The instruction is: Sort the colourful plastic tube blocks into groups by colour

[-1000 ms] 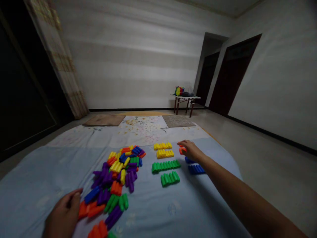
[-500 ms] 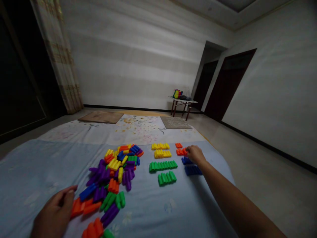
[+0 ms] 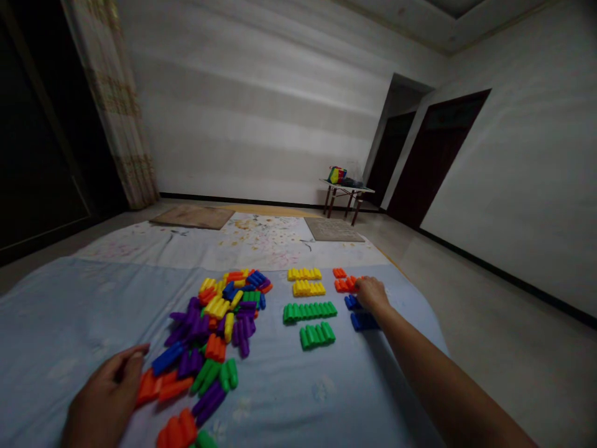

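"Orange plastic blocks (image 3: 346,284) shaped like joined tubes: where do you have that row?"

"From my remote seat I see it beyond and to the right of the long row of green plastic tube blocks (image 3: 310,312), my landmark. A shorter orange row (image 3: 339,272) lies just behind it, farther from the green one."

"And the right hand (image 3: 371,294)?"

"Right of the landmark, its fingers bunched narrowly at the orange row's right end. They look to be touching it, but I cannot tell whether they grip a block. Two rows of dark blue plastic blocks (image 3: 353,302) lie right of the landmark, partly hidden by hand and wrist."

"The left hand (image 3: 105,392)?"

"Well apart from the landmark, to its near left, just beside the jumbled multicoloured pile of plastic blocks (image 3: 215,346). Thumb and forefinger curve close, leaving a narrow gap; I cannot tell whether the hidden fingers hold anything."

"What else surrounds your landmark?"

"I have two yellow plastic block rows (image 3: 308,288) just beyond it and a shorter green row (image 3: 318,335) just nearer, all on a pale blue cloth sheet (image 3: 270,398)."
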